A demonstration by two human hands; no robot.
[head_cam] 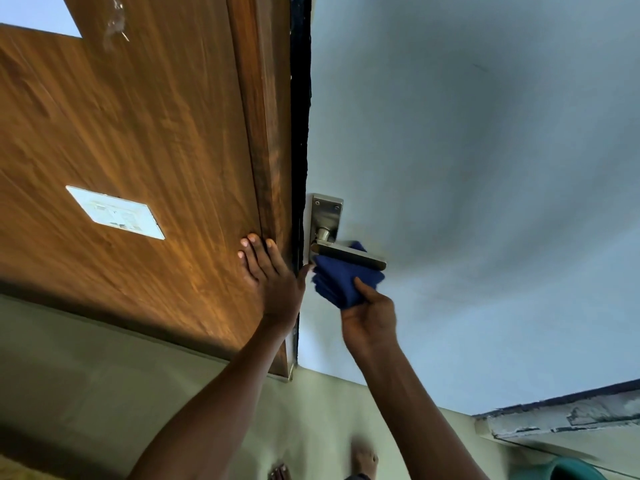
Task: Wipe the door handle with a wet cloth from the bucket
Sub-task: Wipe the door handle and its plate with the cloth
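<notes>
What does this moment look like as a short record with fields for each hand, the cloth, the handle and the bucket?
left hand: left hand flat against the wooden door frame, holding nothing
right hand: right hand gripping the cloth from below
cloth: blue cloth bunched, pressed against the underside of the lever
handle: metal door handle on the pale door, lever pointing right
bucket: green bucket, only its rim shows at the lower right
</notes>
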